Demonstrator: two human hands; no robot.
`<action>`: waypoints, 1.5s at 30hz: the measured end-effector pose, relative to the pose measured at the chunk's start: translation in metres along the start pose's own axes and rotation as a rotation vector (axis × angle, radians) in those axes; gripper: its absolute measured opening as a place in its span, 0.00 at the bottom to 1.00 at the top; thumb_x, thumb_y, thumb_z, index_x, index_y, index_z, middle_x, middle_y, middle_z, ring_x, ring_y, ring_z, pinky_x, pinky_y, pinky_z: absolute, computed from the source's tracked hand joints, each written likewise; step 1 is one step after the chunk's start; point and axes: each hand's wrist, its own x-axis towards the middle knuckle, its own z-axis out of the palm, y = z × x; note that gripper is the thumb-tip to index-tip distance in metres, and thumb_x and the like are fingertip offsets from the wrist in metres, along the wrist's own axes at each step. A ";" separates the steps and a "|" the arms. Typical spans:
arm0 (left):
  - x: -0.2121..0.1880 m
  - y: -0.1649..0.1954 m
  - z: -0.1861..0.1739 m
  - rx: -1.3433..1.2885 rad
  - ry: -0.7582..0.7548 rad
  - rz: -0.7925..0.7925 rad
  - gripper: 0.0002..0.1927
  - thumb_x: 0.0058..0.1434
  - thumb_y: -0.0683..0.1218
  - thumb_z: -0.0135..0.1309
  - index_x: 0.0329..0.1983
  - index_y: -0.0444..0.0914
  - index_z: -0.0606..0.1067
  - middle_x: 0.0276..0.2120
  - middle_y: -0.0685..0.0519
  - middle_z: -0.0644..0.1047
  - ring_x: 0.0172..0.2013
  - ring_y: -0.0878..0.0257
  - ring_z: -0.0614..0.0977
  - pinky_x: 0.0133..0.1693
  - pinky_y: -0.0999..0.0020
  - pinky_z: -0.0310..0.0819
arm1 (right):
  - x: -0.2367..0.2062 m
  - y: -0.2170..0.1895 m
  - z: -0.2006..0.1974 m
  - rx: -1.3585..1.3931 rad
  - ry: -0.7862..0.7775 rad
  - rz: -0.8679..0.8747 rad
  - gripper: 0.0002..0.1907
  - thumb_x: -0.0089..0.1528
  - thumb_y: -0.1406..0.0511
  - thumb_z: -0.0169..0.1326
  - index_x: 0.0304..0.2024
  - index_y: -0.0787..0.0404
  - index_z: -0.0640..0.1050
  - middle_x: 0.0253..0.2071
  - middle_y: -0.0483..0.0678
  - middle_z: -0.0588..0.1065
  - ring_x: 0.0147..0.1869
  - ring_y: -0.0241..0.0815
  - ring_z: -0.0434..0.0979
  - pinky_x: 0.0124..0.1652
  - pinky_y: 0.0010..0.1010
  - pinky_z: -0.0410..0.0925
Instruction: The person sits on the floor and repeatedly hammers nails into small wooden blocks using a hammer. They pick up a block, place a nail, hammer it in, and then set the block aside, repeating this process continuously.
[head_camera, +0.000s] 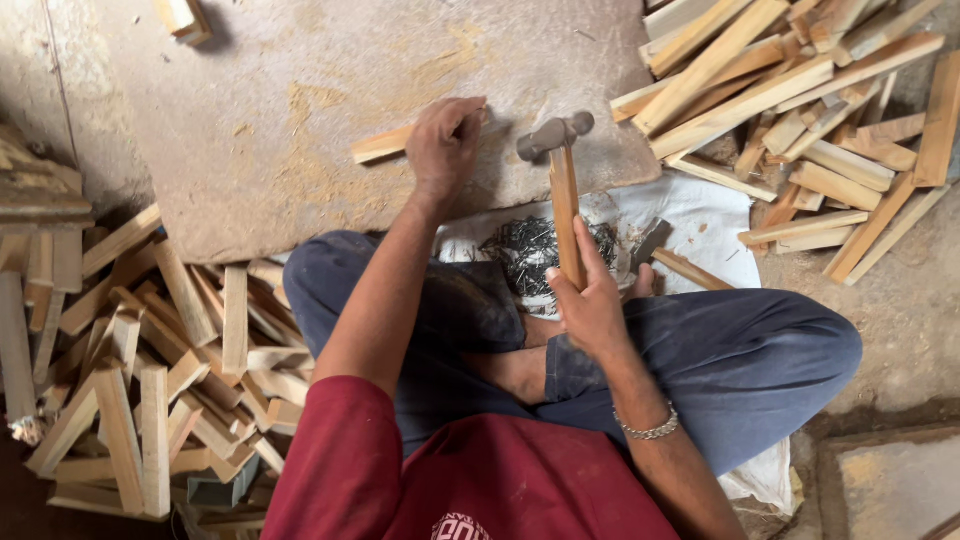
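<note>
My left hand (443, 148) presses down on a short wooden strip (383, 144) lying on a flat stone slab (300, 100). Fingers cover the strip's right end. My right hand (590, 300) grips the wooden handle of a hammer (561, 170), whose metal head is raised just right of the left hand, above the slab's near edge. A heap of small dark nails (530, 252) lies on a white sheet (700, 215) between my crossed legs and the slab.
A pile of cut wooden strips (800, 110) lies at the upper right, another heap of sticks (170, 370) at the left. A second hammer (670, 255) rests on the white sheet. A small wood block (182, 17) sits at the slab's far edge.
</note>
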 end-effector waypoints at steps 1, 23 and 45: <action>-0.001 0.001 -0.001 0.026 -0.003 0.008 0.05 0.68 0.50 0.60 0.46 0.53 0.80 0.38 0.61 0.85 0.35 0.69 0.85 0.31 0.74 0.78 | 0.001 -0.002 -0.001 -0.160 0.000 -0.156 0.38 0.67 0.69 0.55 0.77 0.58 0.56 0.65 0.57 0.73 0.47 0.46 0.80 0.42 0.33 0.75; 0.003 0.004 -0.007 -0.118 -0.029 -0.072 0.54 0.59 0.48 0.68 0.78 0.44 0.44 0.49 0.53 0.79 0.34 0.67 0.83 0.34 0.76 0.78 | 0.020 -0.075 0.003 -0.580 0.130 -0.554 0.31 0.70 0.66 0.55 0.74 0.61 0.62 0.58 0.68 0.77 0.56 0.62 0.82 0.51 0.44 0.76; 0.003 0.008 -0.016 -0.220 -0.019 -0.175 0.44 0.58 0.35 0.53 0.76 0.45 0.50 0.48 0.56 0.77 0.32 0.65 0.82 0.30 0.71 0.75 | 0.029 -0.032 0.028 -0.555 0.016 -0.234 0.35 0.67 0.65 0.53 0.76 0.54 0.59 0.52 0.62 0.78 0.48 0.61 0.82 0.46 0.47 0.74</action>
